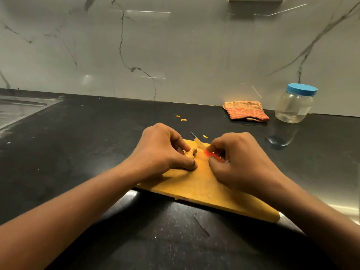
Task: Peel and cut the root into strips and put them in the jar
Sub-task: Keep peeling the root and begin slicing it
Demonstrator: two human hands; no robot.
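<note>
the yellow cutting board (204,188) lies on the dark bench (87,145). at the board's far end sits the pale, knobby root (191,152), held down by the left hand (165,151). its grip is narrow, with fingers and thumb curled round the root so that only one end shows. just right of the root, over the same end of the board, the right hand (237,158) has its grip closed round the red handle of a small knife (201,147). the blade points away past the board's far edge and lies close beside the root; whether it touches cannot be told. beyond that far edge a few small orange scraps (183,119) lie on the bench. farther beyond the board and to its right, by the marbled wall (175,45), lies a folded orange striped cloth (246,111). right of the cloth stands the clear jar (294,106), upright with its blue lid (301,89) on, well apart from the board. far to the board's left a steel sink (19,110) is set into the bench.
</note>
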